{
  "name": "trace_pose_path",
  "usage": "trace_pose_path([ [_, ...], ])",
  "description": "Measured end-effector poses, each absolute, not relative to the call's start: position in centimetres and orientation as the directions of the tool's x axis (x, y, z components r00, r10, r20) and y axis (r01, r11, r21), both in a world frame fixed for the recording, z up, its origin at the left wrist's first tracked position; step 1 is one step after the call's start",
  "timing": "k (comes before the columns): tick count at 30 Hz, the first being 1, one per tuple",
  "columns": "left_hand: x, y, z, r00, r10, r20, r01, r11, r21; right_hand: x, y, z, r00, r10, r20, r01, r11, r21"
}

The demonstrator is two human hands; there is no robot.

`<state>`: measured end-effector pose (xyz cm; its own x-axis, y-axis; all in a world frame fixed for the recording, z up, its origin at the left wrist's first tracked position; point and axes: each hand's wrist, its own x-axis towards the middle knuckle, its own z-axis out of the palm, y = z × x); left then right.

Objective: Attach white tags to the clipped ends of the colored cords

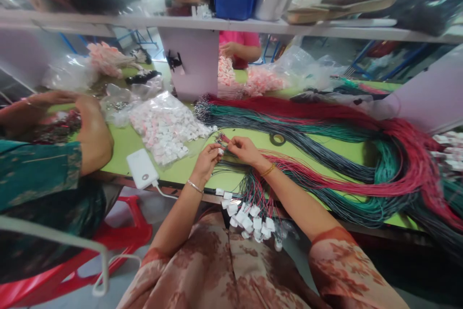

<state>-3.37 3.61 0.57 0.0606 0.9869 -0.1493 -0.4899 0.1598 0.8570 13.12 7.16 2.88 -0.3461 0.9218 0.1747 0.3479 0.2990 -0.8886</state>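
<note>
My left hand (pixel 207 161) is closed in a pinch on a small white connector (pixel 220 152) above the green tabletop. Close beside it, my right hand (pixel 246 151) pinches the ends of some red and dark wires (pixel 224 139). Whether a wire end is inside the connector cannot be made out. A long bundle of red, green and black wires (pixel 325 174) runs from near my right hand to the right. Below my right wrist, wires with white connectors (pixel 249 220) on their ends hang over the table's front edge. Loose white connectors fill a clear plastic bag (pixel 166 128) left of my hands.
A roll of black tape (pixel 277 139) lies behind my right hand. A white power bank (pixel 142 169) with a cable sits at the front edge. A co-worker's arm (pixel 94 130) rests at the left. Another person (pixel 240 48) works across the table, under a shelf (pixel 144 20).
</note>
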Motion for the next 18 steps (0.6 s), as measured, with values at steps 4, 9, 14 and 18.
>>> trace_pose_path([
  [4, -3.5, 3.7, 0.4, 0.085, 0.984, -0.155, -0.513, 0.176, 0.84, 13.8, 6.3, 2.2, -0.389, 0.91, 0.146, 0.328, 0.285, -0.901],
  [9, -3.4, 3.6, 0.4, 0.097, 0.985, -0.141, -0.5, 0.171, 0.849, 13.5, 6.2, 1.7, -0.417, 0.895, 0.16, 0.338, 0.316, -0.886],
  [14, -3.0, 3.5, 0.1, 0.055, 0.994, -0.098, -0.401, 0.112, 0.909, 13.0, 5.9, 1.0, -0.373, 0.906, 0.2, 0.426, 0.358, -0.831],
  [18, -2.9, 3.5, -0.1, 0.042, 0.987, -0.156, -0.391, 0.16, 0.907, 13.1, 5.6, 0.9, -0.405, 0.881, 0.244, 0.473, 0.431, -0.769],
])
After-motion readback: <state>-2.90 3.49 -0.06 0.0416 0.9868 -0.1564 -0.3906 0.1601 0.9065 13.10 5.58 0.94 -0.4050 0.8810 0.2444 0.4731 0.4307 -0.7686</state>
